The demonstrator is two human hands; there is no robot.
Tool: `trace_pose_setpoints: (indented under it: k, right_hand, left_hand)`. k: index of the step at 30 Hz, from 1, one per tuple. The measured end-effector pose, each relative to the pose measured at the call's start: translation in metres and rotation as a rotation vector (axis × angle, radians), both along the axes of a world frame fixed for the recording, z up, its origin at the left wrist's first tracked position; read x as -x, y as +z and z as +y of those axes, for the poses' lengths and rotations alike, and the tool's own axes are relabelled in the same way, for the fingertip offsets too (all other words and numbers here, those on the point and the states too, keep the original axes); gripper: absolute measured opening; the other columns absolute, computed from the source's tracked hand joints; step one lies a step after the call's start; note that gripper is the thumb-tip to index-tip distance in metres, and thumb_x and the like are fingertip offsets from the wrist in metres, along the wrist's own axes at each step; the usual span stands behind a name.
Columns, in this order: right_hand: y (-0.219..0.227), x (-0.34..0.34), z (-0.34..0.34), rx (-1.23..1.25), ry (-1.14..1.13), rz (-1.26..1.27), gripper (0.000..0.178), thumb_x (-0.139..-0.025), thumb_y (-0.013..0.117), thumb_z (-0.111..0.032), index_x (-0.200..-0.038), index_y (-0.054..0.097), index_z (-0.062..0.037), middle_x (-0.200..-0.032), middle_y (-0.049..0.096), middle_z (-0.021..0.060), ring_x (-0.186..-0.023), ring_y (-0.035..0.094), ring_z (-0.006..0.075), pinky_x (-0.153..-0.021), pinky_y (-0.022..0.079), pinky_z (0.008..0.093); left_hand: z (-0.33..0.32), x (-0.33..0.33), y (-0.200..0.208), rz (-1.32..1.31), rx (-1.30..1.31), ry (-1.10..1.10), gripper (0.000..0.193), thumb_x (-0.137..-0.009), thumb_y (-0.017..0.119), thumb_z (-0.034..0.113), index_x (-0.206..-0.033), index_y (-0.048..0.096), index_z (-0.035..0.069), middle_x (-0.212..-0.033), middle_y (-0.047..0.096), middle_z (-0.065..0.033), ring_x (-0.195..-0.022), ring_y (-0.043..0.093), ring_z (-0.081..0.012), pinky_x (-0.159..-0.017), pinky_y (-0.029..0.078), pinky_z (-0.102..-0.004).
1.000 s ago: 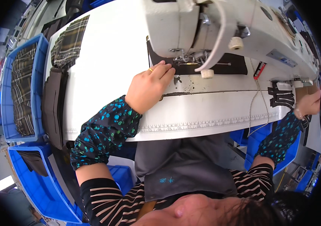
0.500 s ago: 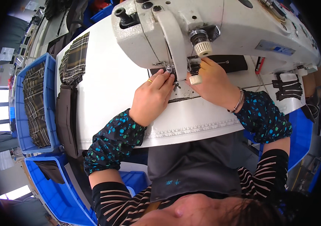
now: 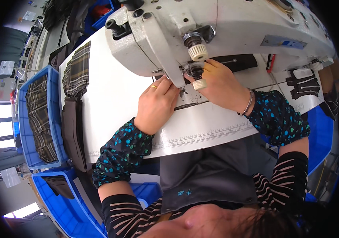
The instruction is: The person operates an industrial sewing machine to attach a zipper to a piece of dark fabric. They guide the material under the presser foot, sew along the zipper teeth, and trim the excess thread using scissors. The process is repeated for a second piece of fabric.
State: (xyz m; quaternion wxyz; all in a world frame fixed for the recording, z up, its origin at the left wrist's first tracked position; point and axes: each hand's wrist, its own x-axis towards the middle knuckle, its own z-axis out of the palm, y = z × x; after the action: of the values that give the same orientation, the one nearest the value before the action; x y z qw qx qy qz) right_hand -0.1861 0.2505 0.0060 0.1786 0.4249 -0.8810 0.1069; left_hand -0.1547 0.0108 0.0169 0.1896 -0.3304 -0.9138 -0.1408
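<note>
Dark fabric strip (image 3: 185,105) under sewing machine head (image 3: 217,35), between both hands' fingers (image 3: 165,85).

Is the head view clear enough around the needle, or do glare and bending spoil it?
Head view: sharp at both hands; the sewing machine head hides the needle; the left hand and right hand are evenly lit; table edge bows from fisheye; windows at left blow out.

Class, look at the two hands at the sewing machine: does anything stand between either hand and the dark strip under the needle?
Nothing visible does. The left hand and right hand both rest at the dark strip on the table. The sewing machine arm overhangs the spot and hides the fingertips, so their exact contact cannot be told.
</note>
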Motion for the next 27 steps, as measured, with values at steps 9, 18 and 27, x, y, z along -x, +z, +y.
trace_pose_setpoints:
  k: [9,18,27]
  right_hand:
    - [0.0046,0.0027,-0.0002,0.043,0.007,-0.041,0.029,-0.090,0.066,-0.016,-0.116,0.072,-0.0035,-0.126,0.071,0.0116,-0.126,0.065,0.0299,-0.106,0.051,0.0424]
    - [0.0026,0.0017,-0.0002,0.025,0.013,-0.024,0.025,-0.090,0.066,-0.016,-0.112,0.072,-0.0039,-0.125,0.071,0.0122,-0.127,0.065,0.0310,-0.107,0.052,0.0441]
    - [0.0057,0.0001,-0.0008,0.061,0.001,-0.064,0.020,-0.090,0.065,-0.015,-0.105,0.071,-0.0040,-0.124,0.070,0.0131,-0.128,0.065,0.0318,-0.108,0.051,0.0457]
  left_hand:
    - [-0.0017,0.0004,0.0018,-0.040,-0.001,0.010,0.020,-0.092,0.075,0.007,-0.111,0.076,0.000,-0.116,0.074,-0.0096,-0.091,0.074,-0.0292,-0.076,0.060,-0.0390]
    - [-0.0030,0.0010,-0.0013,0.028,-0.009,0.004,0.021,-0.093,0.074,0.008,-0.112,0.077,0.001,-0.115,0.077,-0.0121,-0.105,0.076,-0.0302,-0.084,0.062,-0.0381]
    - [-0.0021,0.0013,-0.0003,0.031,-0.031,0.011,0.022,-0.092,0.075,0.009,-0.113,0.078,0.001,-0.115,0.078,-0.0129,-0.108,0.075,-0.0316,-0.092,0.061,-0.0388]
